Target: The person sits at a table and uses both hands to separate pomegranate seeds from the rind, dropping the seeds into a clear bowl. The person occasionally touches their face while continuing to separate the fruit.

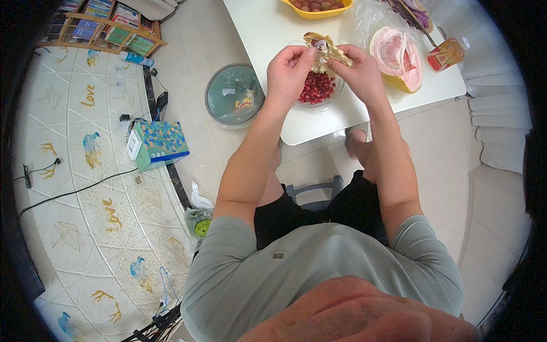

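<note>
Between my two hands is a torn piece of pomegranate rind (321, 64) with pale yellow inner skin and a few dark red seeds near its top. My left hand (289, 72) pinches its left side with thumb and fingers. On the opposite side, my right hand (360, 73) grips the rind's right edge. Directly beneath them stands a clear bowl (338, 90) on the white table, partly hidden by my hands. Loose red pomegranate seeds (316, 89) lie heaped in it.
Right of the bowl, a cut pomelo (397, 60) rests on clear plastic wrap (363, 21), near a jar with an orange label (446, 54). A yellow basket of grapes (318, 9) sits at the far edge. Beside the table (299, 128), a lined waste bin (222, 102) holds scraps.
</note>
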`<control>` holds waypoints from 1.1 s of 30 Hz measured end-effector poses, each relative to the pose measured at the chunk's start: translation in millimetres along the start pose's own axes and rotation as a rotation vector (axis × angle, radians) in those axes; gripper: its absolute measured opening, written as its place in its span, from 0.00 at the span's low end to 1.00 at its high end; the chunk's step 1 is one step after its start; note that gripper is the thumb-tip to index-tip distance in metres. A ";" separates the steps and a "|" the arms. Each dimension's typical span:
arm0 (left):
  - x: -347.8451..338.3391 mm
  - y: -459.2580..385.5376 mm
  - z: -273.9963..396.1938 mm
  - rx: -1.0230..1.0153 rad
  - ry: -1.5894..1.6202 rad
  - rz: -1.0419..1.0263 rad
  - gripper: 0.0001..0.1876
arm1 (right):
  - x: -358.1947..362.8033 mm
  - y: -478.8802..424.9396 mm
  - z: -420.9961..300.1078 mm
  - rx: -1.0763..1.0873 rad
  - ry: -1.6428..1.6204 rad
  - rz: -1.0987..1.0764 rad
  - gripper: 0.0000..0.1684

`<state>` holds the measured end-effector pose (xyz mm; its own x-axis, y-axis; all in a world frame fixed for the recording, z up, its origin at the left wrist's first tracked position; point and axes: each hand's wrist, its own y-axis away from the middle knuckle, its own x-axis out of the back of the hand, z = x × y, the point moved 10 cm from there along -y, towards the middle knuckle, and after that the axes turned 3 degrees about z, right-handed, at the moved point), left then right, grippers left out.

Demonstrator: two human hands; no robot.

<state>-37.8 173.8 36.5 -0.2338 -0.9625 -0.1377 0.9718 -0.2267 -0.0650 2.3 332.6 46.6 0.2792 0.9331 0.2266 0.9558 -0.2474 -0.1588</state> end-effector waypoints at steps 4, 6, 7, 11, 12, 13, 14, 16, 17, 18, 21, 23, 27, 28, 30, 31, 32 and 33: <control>-7.6 -0.4 -24.9 0.213 0.298 -0.028 0.14 | -3.1 2.3 -4.3 0.059 0.029 0.038 0.13; -11.0 0.7 -28.8 0.276 0.449 -0.050 0.13 | -5.2 2.7 -3.9 0.048 0.012 0.031 0.14; -9.7 0.9 -29.2 0.286 0.452 -0.037 0.12 | -6.4 2.7 -2.4 0.030 0.003 0.021 0.15; -8.3 2.2 -26.2 0.323 0.495 0.010 0.12 | -16.5 2.3 -5.9 0.086 -0.152 -0.045 0.20; -7.6 2.9 -26.6 0.333 0.512 0.023 0.12 | -19.0 2.8 -5.7 0.074 -0.182 -0.061 0.21; -6.2 2.2 -25.3 0.306 0.482 0.018 0.12 | -21.2 3.6 -6.0 0.062 -0.212 -0.078 0.23; -4.5 1.0 -25.0 0.279 0.452 0.013 0.12 | -23.2 4.1 -6.3 0.050 -0.242 -0.095 0.24; -0.2 -0.5 -24.3 0.225 0.352 0.017 0.12 | -26.7 3.9 -2.0 -0.025 -0.281 -0.132 0.24; 2.2 -0.9 -23.8 0.198 0.282 0.027 0.12 | -28.7 4.3 0.5 -0.062 -0.301 -0.151 0.24; 3.1 -1.0 -21.6 0.172 0.213 0.034 0.12 | -28.9 4.4 0.9 -0.067 -0.303 -0.158 0.23; 4.9 -0.1 -14.9 0.121 0.053 0.063 0.13 | -30.2 4.4 2.6 -0.068 -0.298 -0.172 0.23; 5.8 0.9 -11.8 0.097 0.022 0.075 0.13 | -30.8 4.2 4.2 -0.050 -0.275 -0.174 0.22; 5.0 2.1 -8.1 0.084 0.027 0.075 0.13 | -28.6 2.5 7.9 -0.046 -0.279 -0.150 0.22; 4.4 2.5 -7.3 0.074 0.001 0.070 0.13 | -28.4 2.2 8.5 -0.057 -0.296 -0.140 0.22; 3.1 3.4 -6.6 0.056 -0.052 0.062 0.13 | -27.3 1.8 10.4 -0.073 -0.313 -0.124 0.21; 2.3 3.6 -7.5 0.059 -0.032 0.060 0.13 | -26.7 1.6 11.7 -0.077 -0.313 -0.118 0.21; 1.4 3.7 -8.4 0.061 -0.013 0.058 0.13 | -26.1 1.6 12.6 -0.081 -0.313 -0.113 0.21; 0.9 4.0 -9.7 0.065 0.007 0.056 0.13 | -26.0 1.9 11.5 -0.076 -0.315 -0.111 0.21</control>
<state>-34.4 173.4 26.6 -0.1788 -0.9729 -0.1463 0.9833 -0.1818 0.0068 -4.2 310.8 29.4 0.1423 0.9873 -0.0709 0.9862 -0.1476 -0.0749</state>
